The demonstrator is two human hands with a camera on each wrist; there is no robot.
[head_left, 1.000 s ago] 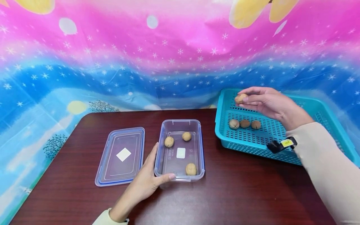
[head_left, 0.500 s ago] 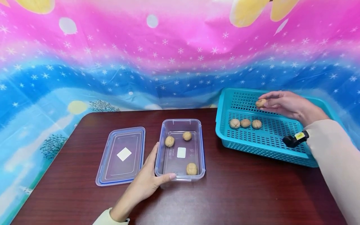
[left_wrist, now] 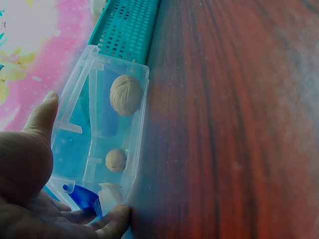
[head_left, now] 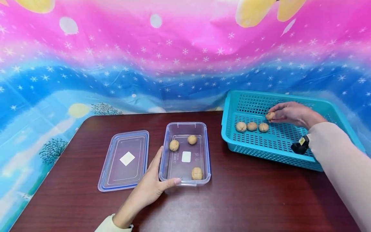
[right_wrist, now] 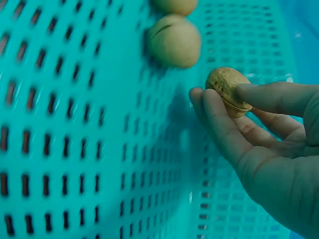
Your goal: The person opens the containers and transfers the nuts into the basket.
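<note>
A walnut (head_left: 270, 116) is pinched between the thumb and fingers of my right hand (head_left: 292, 114), low inside the turquoise basket (head_left: 272, 157). Just left of it, three walnuts (head_left: 252, 126) lie in a row on the basket floor. My left hand (head_left: 152, 182) grips the near left corner of a clear plastic container (head_left: 207, 151), thumb over the front rim and fingers along the side. Three more walnuts (head_left: 197, 173) lie apart inside that container. The right wrist view shows the pinched walnut (right_wrist: 227, 89) close up, its seam visible.
A clear lid (head_left: 116, 174) with a blue seal and a white label lies on the dark red table (head_left: 237, 199), left of the container. Behind the table hangs a pink and blue patterned cloth (head_left: 174, 64). The basket stands at the back right.
My right hand has moved rightward, then lower into the basket, with the walnut still pinched. The left hand and container stay in place.
</note>
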